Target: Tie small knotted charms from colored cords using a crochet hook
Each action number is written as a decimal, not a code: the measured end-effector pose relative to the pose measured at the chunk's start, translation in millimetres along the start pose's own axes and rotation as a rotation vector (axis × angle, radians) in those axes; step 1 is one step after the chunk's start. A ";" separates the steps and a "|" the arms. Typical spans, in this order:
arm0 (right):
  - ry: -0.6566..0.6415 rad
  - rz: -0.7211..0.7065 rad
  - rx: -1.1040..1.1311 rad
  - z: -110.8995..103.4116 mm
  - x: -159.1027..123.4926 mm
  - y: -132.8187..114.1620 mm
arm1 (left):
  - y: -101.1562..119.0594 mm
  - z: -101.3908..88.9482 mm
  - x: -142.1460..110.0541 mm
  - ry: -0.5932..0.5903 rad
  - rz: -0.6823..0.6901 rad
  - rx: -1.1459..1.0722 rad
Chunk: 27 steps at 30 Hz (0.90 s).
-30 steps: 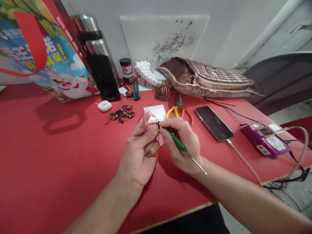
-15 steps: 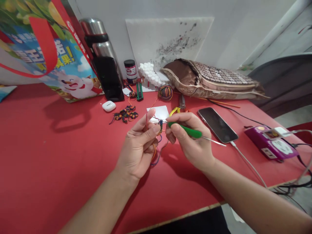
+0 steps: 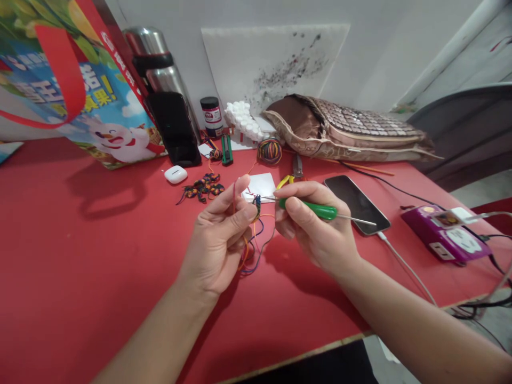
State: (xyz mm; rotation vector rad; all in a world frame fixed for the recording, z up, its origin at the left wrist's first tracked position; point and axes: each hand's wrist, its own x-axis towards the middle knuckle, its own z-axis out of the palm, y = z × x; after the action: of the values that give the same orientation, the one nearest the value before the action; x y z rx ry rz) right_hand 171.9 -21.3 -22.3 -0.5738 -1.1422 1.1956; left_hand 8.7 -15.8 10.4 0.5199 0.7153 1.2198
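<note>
My left hand [image 3: 220, 240] pinches a small knotted piece of multicoloured cord [image 3: 256, 204] between thumb and forefinger; loose coloured strands [image 3: 252, 250] hang from it over the red table [image 3: 80, 256]. My right hand [image 3: 316, 229] grips a green-handled hook tool [image 3: 316, 209], its metal tip at the knot and a thin metal shaft sticking out to the right. Both hands hover just above the table, close together.
Behind the hands lie a white pad [image 3: 262, 185], yellow and orange pliers [image 3: 292, 178], finished knots [image 3: 202, 188], a yarn ball [image 3: 269, 150] and a white earbud case [image 3: 175, 174]. A phone [image 3: 356, 202] on a cable and a purple power strip [image 3: 448, 237] lie right. A printed bag [image 3: 72, 90] and thermos [image 3: 160, 69] stand at the back left.
My right hand turned the green tool from pointing down-right to nearly level and shifted right. More coloured strands now hang loose below my left fingers.
</note>
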 end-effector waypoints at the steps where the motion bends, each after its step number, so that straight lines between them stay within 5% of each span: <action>1: -0.004 0.009 0.007 -0.6 0.3 -0.2 | 0.1 0.1 -0.1 0.000 -0.002 0.000; 17: -0.037 -0.097 -0.092 -9.0 5.4 0.2 | 11.4 -4.1 4.6 -0.041 -0.117 -0.049; 27: -0.095 -0.067 -0.090 -14.8 8.5 -11.5 | 19.3 -16.4 5.7 -0.218 -0.205 -0.040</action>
State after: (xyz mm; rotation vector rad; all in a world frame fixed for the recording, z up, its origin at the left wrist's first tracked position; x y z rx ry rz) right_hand 189.8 -14.1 -14.8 -0.5473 -1.2914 1.1274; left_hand -15.0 -5.2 11.6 0.5239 0.5429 0.9670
